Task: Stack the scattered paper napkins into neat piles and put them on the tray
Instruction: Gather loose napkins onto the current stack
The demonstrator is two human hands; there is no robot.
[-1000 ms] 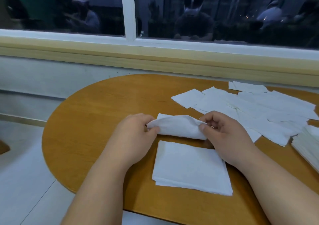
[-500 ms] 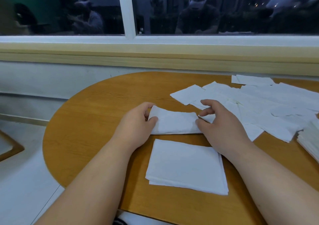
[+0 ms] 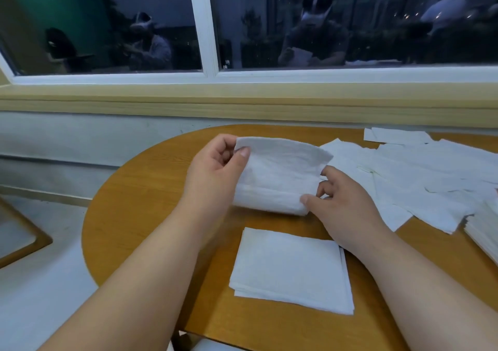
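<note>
Step in hand, as judged: straightening one napkin before it goes onto the pile. All items lie on the wooden table (image 3: 140,194).

Left hand (image 3: 215,173): thumb and curled fingers pinch the napkin (image 3: 280,178) at its 10 o'clock corner and hold that corner raised. The napkin is bowed, with its upper edge arched. Whether its lower edge rests on the table or hangs just above it cannot be told.

Pile (image 3: 291,270): a squared stack of napkins lying flat at 6 o'clock from the held napkin, near it and not touching it.

Right hand (image 3: 342,205): thumb and fingers pinch the same napkin at its 4 o'clock corner.

Scattered napkins (image 3: 431,178): loose, overlapping sheets spread from 2 to 4 o'clock of the held napkin, reaching the table's far edge. A second stack (image 3: 485,229) is cut off by the frame edge at 4 o'clock.

Tray: not in view.

Progress, as judged: early, since most sheets are loose. Next move, as judged: draw the napkin flat between both hands, carry it toward 6 o'clock, align its edges with the pile and release. Thin paper creases and drags easily, so it needs a light, even lowering, or the top sheets may skew
</note>
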